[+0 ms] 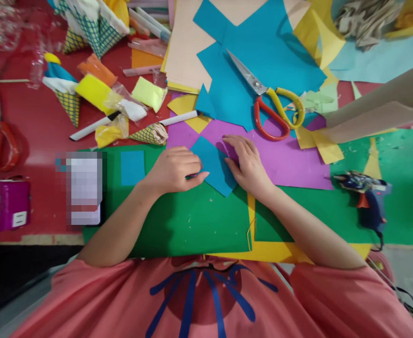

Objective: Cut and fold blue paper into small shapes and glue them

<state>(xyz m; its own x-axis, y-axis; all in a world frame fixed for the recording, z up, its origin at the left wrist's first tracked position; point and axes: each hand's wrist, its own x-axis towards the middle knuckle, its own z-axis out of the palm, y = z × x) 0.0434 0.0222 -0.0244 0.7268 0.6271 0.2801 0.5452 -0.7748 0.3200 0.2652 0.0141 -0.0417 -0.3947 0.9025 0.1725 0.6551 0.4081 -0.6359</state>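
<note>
The small blue paper square (214, 165) lies in the middle, across a green paper sheet (192, 220) and a purple paper sheet (284, 159). The left hand (173, 169), fingers curled, pinches its left corner. The right hand (245, 162) presses its right side with flat, open fingers.

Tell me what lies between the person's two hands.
The head view shows a small blue paper piece there, touched by the left hand and the right hand. It overlaps the green sheet and purple sheet.
</note>
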